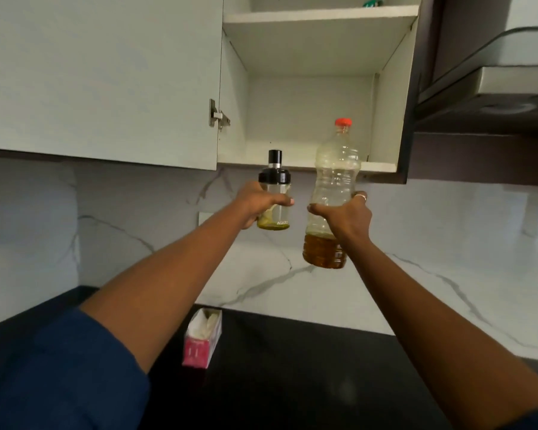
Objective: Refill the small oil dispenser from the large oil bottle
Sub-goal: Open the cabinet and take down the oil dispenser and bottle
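My left hand (255, 204) grips the small glass oil dispenser (275, 189) around its body. It has a black cap and only a thin layer of yellow oil at the bottom. My right hand (345, 217) holds the large clear plastic oil bottle (334, 181) at its waist. That bottle has a red cap screwed on and amber oil in its lowest quarter. Both are held upright, side by side, in the air just below and in front of the open wall cupboard (311, 119).
The cupboard's lower shelf (292, 158) is bare and its door (106, 79) hangs open to the left. A dark range hood (485, 97) juts out on the right. Below lies a black countertop (292, 367) with a pink tissue box (203, 339), backed by white marble.
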`<act>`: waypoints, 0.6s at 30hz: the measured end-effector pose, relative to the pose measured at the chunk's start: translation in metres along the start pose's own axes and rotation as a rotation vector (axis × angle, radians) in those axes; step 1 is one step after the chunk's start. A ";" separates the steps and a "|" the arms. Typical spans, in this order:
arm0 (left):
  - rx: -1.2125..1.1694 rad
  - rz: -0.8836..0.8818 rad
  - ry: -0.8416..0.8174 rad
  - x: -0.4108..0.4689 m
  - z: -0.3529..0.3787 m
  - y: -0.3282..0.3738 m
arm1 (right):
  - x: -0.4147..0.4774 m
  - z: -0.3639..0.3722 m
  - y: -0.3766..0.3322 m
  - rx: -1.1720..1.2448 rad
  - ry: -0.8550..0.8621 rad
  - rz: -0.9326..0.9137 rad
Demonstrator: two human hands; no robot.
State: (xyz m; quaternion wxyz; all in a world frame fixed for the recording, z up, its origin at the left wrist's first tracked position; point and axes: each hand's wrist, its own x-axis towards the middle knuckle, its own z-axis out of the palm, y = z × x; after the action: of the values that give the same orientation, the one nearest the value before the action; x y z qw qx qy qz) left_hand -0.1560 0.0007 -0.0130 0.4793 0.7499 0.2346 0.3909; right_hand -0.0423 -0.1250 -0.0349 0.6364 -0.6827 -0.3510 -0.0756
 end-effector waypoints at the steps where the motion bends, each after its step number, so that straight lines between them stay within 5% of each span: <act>1: 0.002 -0.011 0.008 -0.004 0.001 -0.012 | -0.008 0.001 0.010 0.004 -0.006 0.011; 18: 0.018 -0.290 0.003 -0.021 0.023 -0.235 | -0.092 0.083 0.191 -0.022 -0.148 0.173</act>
State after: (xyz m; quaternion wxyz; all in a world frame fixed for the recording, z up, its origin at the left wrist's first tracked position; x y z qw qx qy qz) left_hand -0.1444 0.0742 -0.2378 0.5238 0.7119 0.3446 0.3164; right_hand -0.0291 -0.0726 -0.2564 0.6054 -0.7211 -0.3359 0.0263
